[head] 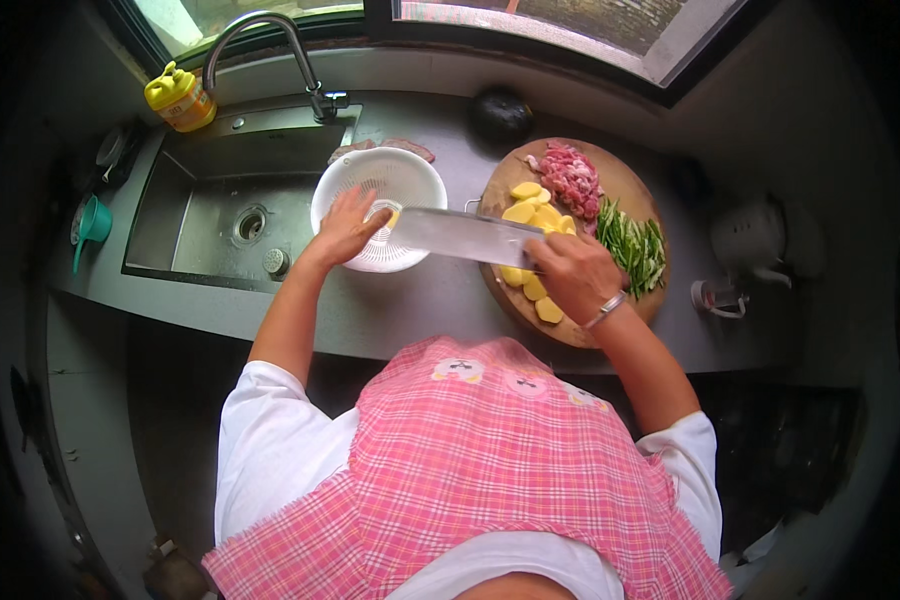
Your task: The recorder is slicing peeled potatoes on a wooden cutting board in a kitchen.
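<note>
My right hand grips a cleaver, its broad blade pointing left from the round wooden cutting board to the white plastic colander. Over the colander, my left hand is spread with its thumb near the blade's tip. A yellow slice shows between thumb and blade; whether it rests in the colander or against the steel I cannot tell. On the board lie peeled yellow slices, probably potato, a heap of cut raw meat and shredded green peppers. The blade and right hand partly cover the slices.
Left of the colander is a steel sink with a curved faucet. A yellow bottle and a teal ladle stand around it. Meat-like pieces lie behind the colander. A dark round object sits behind the board.
</note>
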`<act>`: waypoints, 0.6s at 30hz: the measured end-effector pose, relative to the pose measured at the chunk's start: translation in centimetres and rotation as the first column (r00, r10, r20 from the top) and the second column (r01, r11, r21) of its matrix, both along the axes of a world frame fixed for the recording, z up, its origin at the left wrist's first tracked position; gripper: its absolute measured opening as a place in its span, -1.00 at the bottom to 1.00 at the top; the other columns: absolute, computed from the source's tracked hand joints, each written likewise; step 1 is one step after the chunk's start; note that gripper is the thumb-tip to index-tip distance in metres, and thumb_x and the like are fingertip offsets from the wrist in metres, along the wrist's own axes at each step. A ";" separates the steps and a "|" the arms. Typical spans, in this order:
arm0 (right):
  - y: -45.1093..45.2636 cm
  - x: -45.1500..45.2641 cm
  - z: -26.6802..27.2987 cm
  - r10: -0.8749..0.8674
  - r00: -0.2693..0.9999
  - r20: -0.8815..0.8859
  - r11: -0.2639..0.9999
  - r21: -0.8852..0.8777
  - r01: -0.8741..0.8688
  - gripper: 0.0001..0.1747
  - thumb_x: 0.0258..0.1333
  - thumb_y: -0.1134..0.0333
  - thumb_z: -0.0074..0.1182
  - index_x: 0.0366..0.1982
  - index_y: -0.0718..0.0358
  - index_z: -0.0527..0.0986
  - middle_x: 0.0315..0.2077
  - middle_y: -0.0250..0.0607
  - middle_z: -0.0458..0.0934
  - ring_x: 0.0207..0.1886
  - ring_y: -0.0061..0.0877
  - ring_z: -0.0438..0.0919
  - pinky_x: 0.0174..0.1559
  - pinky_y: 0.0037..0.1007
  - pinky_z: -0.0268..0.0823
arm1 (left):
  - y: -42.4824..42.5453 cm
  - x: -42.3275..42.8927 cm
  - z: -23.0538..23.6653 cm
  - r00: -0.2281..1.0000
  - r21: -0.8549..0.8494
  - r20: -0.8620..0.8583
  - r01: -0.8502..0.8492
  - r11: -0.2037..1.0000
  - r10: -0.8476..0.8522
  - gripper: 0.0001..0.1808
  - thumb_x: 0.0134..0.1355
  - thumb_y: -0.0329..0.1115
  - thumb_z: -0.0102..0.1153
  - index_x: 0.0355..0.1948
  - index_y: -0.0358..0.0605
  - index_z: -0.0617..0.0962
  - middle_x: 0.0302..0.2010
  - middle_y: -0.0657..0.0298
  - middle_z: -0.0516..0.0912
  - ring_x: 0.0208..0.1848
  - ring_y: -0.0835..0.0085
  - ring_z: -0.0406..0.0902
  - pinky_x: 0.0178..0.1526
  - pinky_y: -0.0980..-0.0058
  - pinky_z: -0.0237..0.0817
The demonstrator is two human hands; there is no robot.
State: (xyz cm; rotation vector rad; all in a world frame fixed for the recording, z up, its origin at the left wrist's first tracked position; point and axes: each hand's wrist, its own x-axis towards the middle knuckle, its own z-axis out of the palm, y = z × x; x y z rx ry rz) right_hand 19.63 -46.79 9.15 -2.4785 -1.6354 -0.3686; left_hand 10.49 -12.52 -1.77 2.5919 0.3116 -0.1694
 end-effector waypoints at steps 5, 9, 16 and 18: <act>-7.2 -2.1 -1.4 -0.251 0.881 -0.402 0.891 0.259 0.372 -0.79 0.00 0.39 0.12 -0.25 0.21 0.47 -0.52 -0.21 0.52 -0.46 -0.41 0.56 -0.41 -0.42 0.35 | -4.1 0.4 2.4 0.877 -0.054 0.459 -0.128 0.990 0.139 -0.46 0.10 -0.06 0.22 0.00 -0.21 0.51 0.01 0.04 0.53 0.04 0.15 0.47 0.07 0.28 0.28; -12.5 -6.1 -3.4 -0.213 0.261 -0.941 0.568 0.098 0.817 -0.87 0.15 0.39 0.03 -0.30 0.31 0.43 -0.65 -0.34 0.42 -0.63 -0.62 0.45 -0.56 -0.55 0.28 | -11.8 0.7 4.3 0.950 -0.264 0.297 0.175 0.949 -0.092 -0.43 -0.03 -0.24 0.35 0.02 -0.16 0.47 -0.08 0.13 0.53 -0.12 0.24 0.54 -0.11 0.34 0.38; -20.0 -12.6 -9.3 0.004 -0.068 -0.998 0.429 -0.059 0.901 -0.89 0.18 0.38 0.01 -0.32 0.28 0.41 -0.66 -0.40 0.40 -0.68 -0.69 0.36 -0.62 -0.59 0.23 | -20.1 3.0 3.4 0.948 0.097 0.091 0.296 0.950 -0.305 0.03 -0.22 0.02 0.46 0.27 -0.03 0.23 0.09 0.02 0.39 0.05 0.05 0.43 0.01 0.23 0.34; -20.9 -13.3 -10.3 0.082 -0.157 -0.984 0.435 -0.106 0.894 -0.87 0.17 0.38 0.02 -0.29 0.29 0.41 -0.64 -0.37 0.41 -0.67 -0.68 0.37 -0.61 -0.58 0.24 | -21.3 3.7 4.0 0.962 0.115 0.024 0.268 0.957 -0.272 0.07 -0.25 0.04 0.47 0.28 -0.03 0.22 0.10 0.01 0.38 0.06 0.04 0.43 0.01 0.23 0.33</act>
